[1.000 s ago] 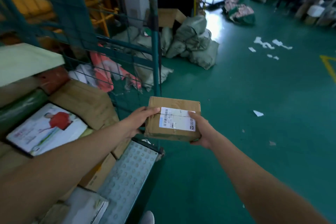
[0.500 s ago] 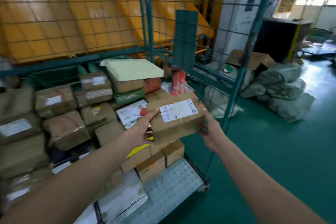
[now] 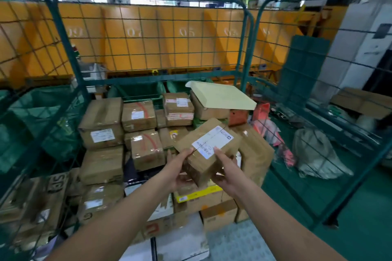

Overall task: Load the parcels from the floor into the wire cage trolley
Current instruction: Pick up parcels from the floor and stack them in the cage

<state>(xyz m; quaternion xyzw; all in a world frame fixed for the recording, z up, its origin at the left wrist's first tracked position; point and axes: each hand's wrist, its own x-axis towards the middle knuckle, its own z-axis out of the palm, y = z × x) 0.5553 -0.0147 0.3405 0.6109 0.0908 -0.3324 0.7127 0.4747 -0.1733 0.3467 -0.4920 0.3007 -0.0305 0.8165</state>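
Cardboard parcel (image 3: 209, 148), white label up, frame centre: clamped between my left hand (image 3: 180, 165) and right hand (image 3: 226, 168), over the stack inside the wire cage trolley (image 3: 246, 48). Step: placing. Next, I judge: lower onto a flat carton, then release.

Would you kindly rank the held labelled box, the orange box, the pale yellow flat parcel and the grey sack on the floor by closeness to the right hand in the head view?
1. Labelled box: gripped by the right hand.
2. Orange box: just behind, in the trolley.
3. Pale yellow flat parcel: farther back, on top of the stack.
4. Grey sack: outside the cage, on the right.
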